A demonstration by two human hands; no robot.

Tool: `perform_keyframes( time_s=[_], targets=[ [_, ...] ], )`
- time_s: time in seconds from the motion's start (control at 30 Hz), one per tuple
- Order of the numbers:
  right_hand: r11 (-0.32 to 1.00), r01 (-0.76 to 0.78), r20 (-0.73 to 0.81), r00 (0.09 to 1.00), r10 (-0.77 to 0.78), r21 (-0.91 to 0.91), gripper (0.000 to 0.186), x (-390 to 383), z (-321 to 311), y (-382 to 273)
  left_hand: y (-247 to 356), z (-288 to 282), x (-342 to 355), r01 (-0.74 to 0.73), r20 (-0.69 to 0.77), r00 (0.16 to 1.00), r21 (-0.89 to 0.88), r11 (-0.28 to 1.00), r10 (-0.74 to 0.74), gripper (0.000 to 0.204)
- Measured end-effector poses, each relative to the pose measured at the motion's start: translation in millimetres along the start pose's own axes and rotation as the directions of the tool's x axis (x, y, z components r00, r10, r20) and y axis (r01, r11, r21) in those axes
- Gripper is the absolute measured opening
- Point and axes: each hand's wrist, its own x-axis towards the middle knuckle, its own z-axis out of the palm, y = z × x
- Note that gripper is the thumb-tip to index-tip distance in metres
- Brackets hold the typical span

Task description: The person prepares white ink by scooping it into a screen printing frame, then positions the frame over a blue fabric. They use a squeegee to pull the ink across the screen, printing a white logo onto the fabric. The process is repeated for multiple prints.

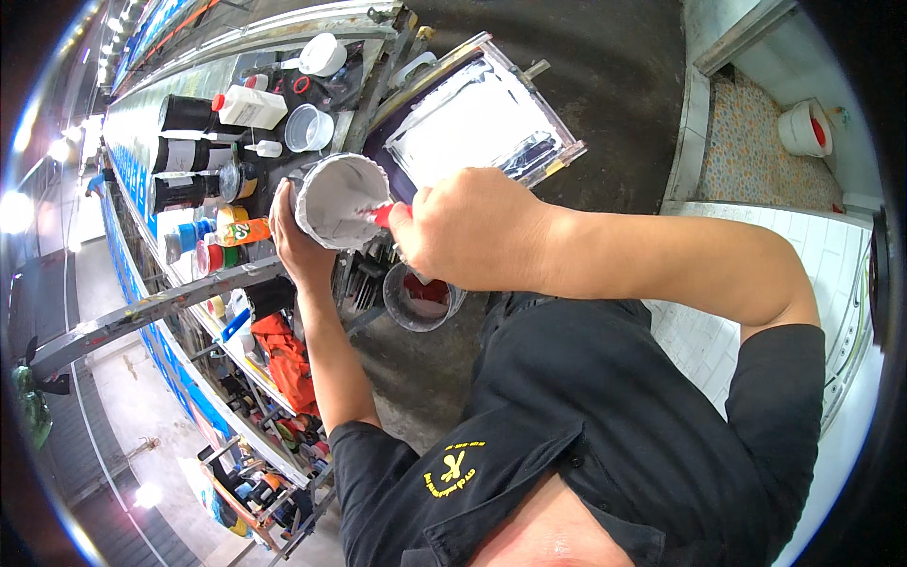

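My left hand (300, 231) is closed around the side of a white tub (304, 215) with a crusted rim, tilted so that its inside shows. Thick white paint or ink (333, 198) coats the inside of it. In my right hand (472, 227) is a tool with a red handle (382, 215), its far end down in the tub; the kind of tool cannot be made out. Just beyond my hands lies a wooden-edged printing screen (559, 163), its mesh smeared with white ink (463, 128).
On the left, a bench holds black jars (184, 151), a white bottle with a red cap (253, 108), a clear cup (309, 128) and an orange-labelled bottle (248, 231). A bucket (452, 307) stands below my right hand. A metal bar (142, 317) crosses the left side.
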Motion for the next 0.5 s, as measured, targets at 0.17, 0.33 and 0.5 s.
perform_keyframes(
  time_s=[0.17, 0.33, 0.5],
  targets=[
    [0.997, -0.066, -0.106, 0.992, 0.071, 0.049, 0.023, -17.8, -14.4, 36.9, 24.8, -6.6, 10.3, -0.069, 0.006, 0.998, 0.072, 0.995, 0.069, 0.085],
    [0.829, -0.215, -0.029, 0.963, 0.268, 0.515, 0.024, -47.7, 17.6, 35.1, 39.3, -22.7, 30.7, -0.128, -0.007, 0.991, 0.182, 0.975, 0.132, 0.074],
    [-0.205, -0.399, 0.445, 0.847, 0.29, 0.894, 0.039, -68.7, 44.8, 34.5, 46.3, -29.5, 36.2, -0.157, -0.087, 0.978, 0.276, 0.948, 0.187, 0.071]
  ],
)
